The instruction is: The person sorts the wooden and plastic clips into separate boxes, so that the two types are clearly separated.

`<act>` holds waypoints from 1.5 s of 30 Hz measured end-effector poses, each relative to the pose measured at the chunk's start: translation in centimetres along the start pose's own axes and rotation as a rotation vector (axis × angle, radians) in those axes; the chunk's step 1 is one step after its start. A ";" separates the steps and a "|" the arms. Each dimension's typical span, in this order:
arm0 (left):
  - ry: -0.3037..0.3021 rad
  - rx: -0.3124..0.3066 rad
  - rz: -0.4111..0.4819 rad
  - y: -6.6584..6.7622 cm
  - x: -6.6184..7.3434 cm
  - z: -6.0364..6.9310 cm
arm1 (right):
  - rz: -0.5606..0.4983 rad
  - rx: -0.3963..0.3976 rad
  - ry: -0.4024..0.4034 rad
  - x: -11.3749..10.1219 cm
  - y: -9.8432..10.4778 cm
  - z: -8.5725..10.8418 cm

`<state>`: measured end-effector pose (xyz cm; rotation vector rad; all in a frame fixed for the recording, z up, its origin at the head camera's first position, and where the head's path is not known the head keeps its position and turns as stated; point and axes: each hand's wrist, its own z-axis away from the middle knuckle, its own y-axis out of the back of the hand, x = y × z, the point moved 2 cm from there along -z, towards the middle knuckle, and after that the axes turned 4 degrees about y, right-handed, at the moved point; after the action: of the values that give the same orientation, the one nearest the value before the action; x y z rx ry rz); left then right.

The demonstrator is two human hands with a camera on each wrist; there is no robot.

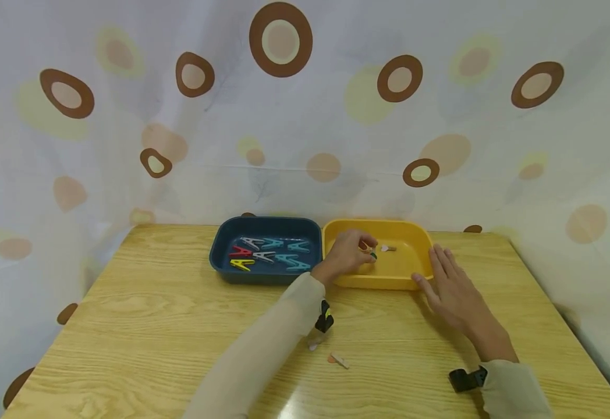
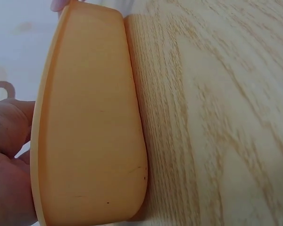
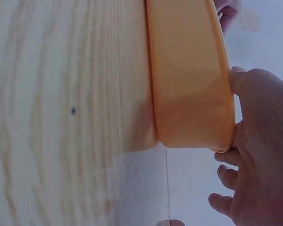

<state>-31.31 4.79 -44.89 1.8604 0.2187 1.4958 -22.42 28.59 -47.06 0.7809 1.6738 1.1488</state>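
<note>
My left hand (image 1: 348, 251) reaches over the near rim of the yellow tray (image 1: 378, 282). Its thumb and fingers pinch a small clip with a green end (image 1: 373, 255), mostly hidden by the hand. Beside it in the tray lies a small wooden clip with a pale heart-like end (image 1: 387, 248). My right hand (image 1: 454, 294) touches the tray's right near corner, fingers extended along the outside and thumb at the near rim. In the left wrist view the tray wall (image 2: 89, 117) hides the left fingertips; the right wrist view shows the right hand (image 3: 262, 136) against the rim.
Left of the yellow tray stands a dark blue tray (image 1: 263, 279) holding several plastic clothespins (image 1: 263, 256) in blue, white, red and yellow. Nearer on the wooden table (image 1: 153, 331) lie a small wooden clip (image 1: 340, 361) with an orange piece and a pale small item (image 1: 312, 347).
</note>
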 end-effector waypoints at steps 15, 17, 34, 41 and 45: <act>0.006 -0.015 0.031 0.7 -0.2 0.9 | -0.002 0.001 0.002 -0.4 -0.3 -0.1; -0.012 -0.006 0.028 1.0 -0.1 1.0 | -0.002 0.002 0.005 -0.4 -0.3 -0.1; -0.146 0.031 0.115 4.2 0.3 5.1 | 0.030 0.015 0.015 -0.6 0.7 -0.3; -0.153 0.062 0.127 5.0 0.4 7.2 | 0.020 0.009 0.012 -0.5 0.5 -0.2; -0.151 0.071 0.122 4.8 0.3 8.9 | 0.010 0.009 0.013 -0.4 0.2 -0.1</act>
<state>-24.66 -2.30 -42.18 2.0663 0.0891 1.4355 -22.34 28.29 -46.76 0.7902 1.6885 1.1567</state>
